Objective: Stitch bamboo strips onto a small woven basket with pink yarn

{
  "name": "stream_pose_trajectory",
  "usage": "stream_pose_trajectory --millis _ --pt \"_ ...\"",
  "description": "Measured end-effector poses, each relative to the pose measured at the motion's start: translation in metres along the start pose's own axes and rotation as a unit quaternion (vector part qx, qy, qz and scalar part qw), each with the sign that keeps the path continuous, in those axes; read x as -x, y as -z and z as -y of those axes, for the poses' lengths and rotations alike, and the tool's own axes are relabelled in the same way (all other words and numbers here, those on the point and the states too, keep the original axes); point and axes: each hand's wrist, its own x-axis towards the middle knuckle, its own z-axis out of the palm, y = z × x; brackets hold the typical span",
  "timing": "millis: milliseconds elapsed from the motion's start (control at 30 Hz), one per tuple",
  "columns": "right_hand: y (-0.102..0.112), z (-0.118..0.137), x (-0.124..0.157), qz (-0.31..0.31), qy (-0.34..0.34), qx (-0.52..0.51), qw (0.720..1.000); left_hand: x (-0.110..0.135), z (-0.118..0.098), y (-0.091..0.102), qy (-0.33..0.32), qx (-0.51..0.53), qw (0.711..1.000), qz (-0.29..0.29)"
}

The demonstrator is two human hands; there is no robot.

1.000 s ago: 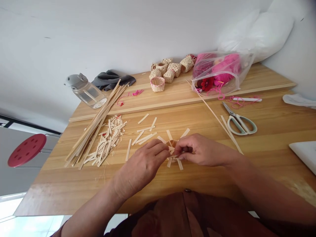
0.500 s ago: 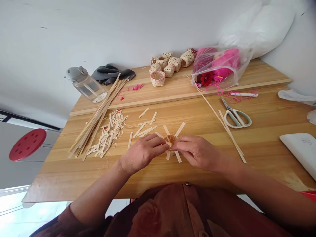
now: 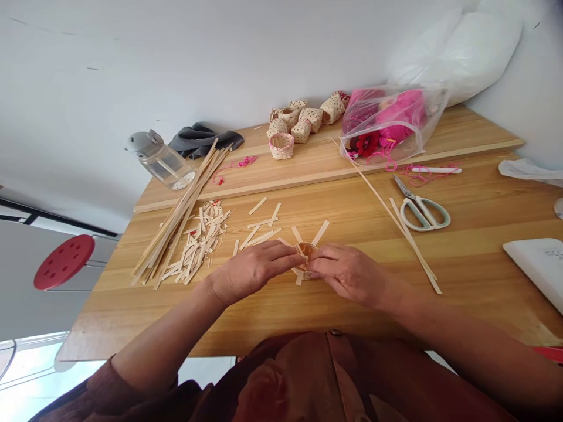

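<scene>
A small round basket of pale bamboo strips (image 3: 309, 251) sits low at the front of the table, with several strip ends splaying from its rim. My left hand (image 3: 257, 268) pinches its left side, thumb and fingers meeting near the rim. On the opposite side, my right hand (image 3: 354, 272) has its fingertips closed on the near right rim. Fingers cover much of the basket's wall, and the exact strip under each fingertip is hidden. Several loose cut strips (image 3: 264, 235) lie just beyond my left hand.
A pile of strip offcuts (image 3: 204, 237) and long bamboo strips (image 3: 176, 217) lie left, near a water bottle (image 3: 162, 164). Scissors (image 3: 422, 208) and two long strips (image 3: 413, 249) are right. Finished woven baskets (image 3: 281, 146) and a bag of pink yarn (image 3: 398, 120) stand behind.
My right fingers have shifted slightly down and inward at the near rim. A strip end that stuck out there toward me no longer shows. The view has shifted a little.
</scene>
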Motion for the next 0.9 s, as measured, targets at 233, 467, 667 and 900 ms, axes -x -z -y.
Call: stream_pose_trajectory --millis 233,467,667,900 --pt "-0.007 0.001 0.002 -0.017 -0.021 -0.015 1.000 -0.015 0.001 0.009 -0.059 -0.148 0.987 0.021" --pt "-0.007 -0.004 0.004 -0.020 -0.010 -0.026 0.999 -0.027 0.005 0.014 -0.127 -0.175 0.973 0.077" --pt "-0.007 -0.004 0.000 -0.019 0.009 -0.029 0.999 -0.023 0.014 0.011 -0.191 -0.173 0.966 0.029" --pt "-0.005 -0.001 -0.006 0.013 0.014 0.017 1.000 -0.016 0.013 0.009 -0.159 -0.154 0.975 -0.034"
